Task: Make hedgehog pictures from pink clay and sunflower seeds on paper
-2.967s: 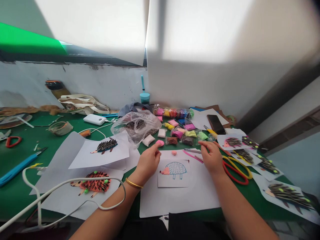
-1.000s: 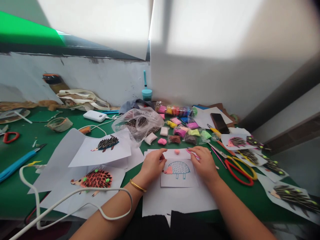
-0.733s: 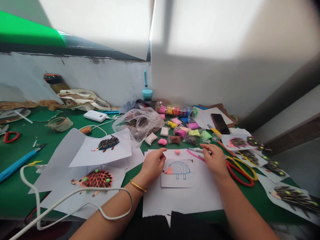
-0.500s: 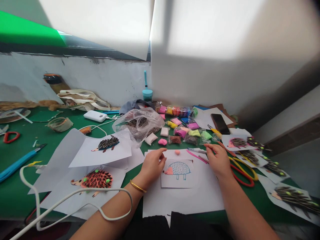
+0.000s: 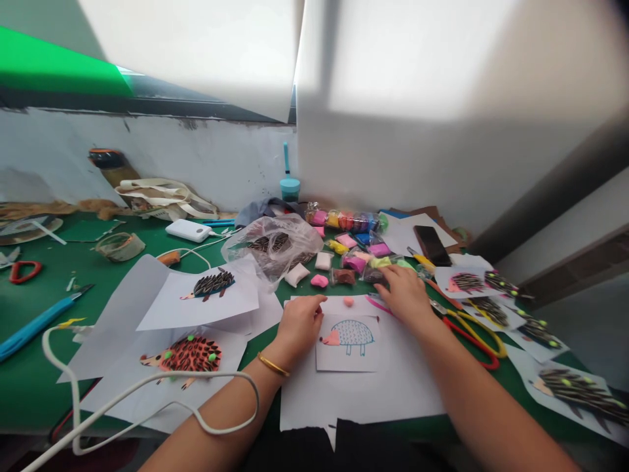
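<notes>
A white card (image 5: 346,362) bears a blue-outlined hedgehog drawing with its head covered in pink clay. It rests on a larger white sheet (image 5: 393,393). Against the card's left edge is my left hand (image 5: 301,328), fingers loosely bent, thumb and forefinger apart with nothing between them. My right hand (image 5: 405,295) reaches over the sheet's far right side, its fingers stretched towards a dark clay packet (image 5: 373,274) and a light green packet (image 5: 405,263). Whether the fingertips touch a packet, I cannot tell. A small pink clay ball (image 5: 348,301) lies above the card.
Several clay packets surround a plastic bag of seeds (image 5: 270,246). Finished hedgehog pictures lie left (image 5: 196,354) and right (image 5: 580,387). Scissors (image 5: 474,334) lie beside my right forearm, a blue cutter (image 5: 44,321) far left. A white cable (image 5: 162,375) crosses above my left forearm.
My right hand has moved forward and left, from beside the pens to the clay packets, and its fingers have stretched out. My left hand has stayed nearly still.
</notes>
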The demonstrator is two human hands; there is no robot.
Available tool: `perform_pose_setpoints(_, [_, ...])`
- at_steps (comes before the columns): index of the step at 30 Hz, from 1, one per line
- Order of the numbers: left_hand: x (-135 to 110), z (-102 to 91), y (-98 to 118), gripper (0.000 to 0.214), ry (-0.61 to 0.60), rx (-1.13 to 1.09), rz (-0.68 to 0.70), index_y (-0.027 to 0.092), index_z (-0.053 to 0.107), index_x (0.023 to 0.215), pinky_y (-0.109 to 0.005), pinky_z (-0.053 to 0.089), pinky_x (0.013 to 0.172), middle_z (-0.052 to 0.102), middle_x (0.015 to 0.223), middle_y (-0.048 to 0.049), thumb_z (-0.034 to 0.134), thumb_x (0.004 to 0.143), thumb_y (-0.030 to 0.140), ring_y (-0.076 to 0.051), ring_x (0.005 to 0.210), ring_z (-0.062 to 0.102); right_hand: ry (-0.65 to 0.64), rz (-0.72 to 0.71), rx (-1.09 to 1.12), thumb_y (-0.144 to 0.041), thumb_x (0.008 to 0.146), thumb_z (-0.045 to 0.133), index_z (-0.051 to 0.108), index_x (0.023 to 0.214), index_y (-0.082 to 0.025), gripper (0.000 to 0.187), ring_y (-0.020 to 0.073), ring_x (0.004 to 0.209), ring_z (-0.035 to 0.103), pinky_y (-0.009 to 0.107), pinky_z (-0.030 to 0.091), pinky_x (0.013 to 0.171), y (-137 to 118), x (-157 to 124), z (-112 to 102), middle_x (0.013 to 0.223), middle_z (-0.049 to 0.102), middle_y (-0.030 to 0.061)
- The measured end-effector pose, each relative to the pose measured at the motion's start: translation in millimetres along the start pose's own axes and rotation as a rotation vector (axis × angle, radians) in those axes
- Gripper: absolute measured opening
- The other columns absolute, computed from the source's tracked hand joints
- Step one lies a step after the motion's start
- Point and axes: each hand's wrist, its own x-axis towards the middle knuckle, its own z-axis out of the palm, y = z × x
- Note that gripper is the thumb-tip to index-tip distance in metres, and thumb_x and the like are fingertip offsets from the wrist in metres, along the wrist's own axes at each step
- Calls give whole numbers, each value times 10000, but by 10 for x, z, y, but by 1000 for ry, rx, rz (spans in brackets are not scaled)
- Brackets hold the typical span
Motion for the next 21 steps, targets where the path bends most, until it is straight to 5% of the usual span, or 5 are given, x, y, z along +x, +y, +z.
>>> perform_pose_setpoints(5, [6, -19, -9, 331, 21, 44, -14, 218, 678, 1087, -353, 399, 777, 713, 900, -57, 564, 818, 63, -248, 853, 620, -31, 2, -59, -254, 763, 689, 676, 1027, -236, 265, 304, 980, 542, 434, 415, 783, -4, 150, 112, 1038, 690, 103])
perform_pose_setpoints(9, [16, -4, -29, 316, 59, 23, -7, 214, 687, 1065, -368, 393, 789, 715, 905, -61, 563, 818, 61, -258, 868, 616, 3, 12, -12, -226, 778, 658, 672, 1041, -234, 264, 311, 996, 539, 468, 408, 825, 12, 97, 9, 1073, 675, 104])
perform_pose_setpoints(16, [-5, 32, 16, 206, 176, -176, 43, 216, 662, 1036, -338, 417, 814, 690, 860, -19, 624, 843, 156, -205, 850, 607, -96, -75, 599, -282, 873, 587, 614, 1129, -240, 261, 255, 1124, 544, 430, 441, 974, -409, -203, -359, 1160, 602, 80])
perform_pose_setpoints(21, [-50, 0, 124, 110, 239, -324, 70, 205, 672, 958, -323, 438, 823, 679, 878, -24, 594, 889, 241, -180, 843, 598, -135, -105, 697, -270, 886, 597, 625, 1108, -256, 224, 258, 1126, 540, 436, 456, 974, -736, -414, -358, 1153, 602, 78])
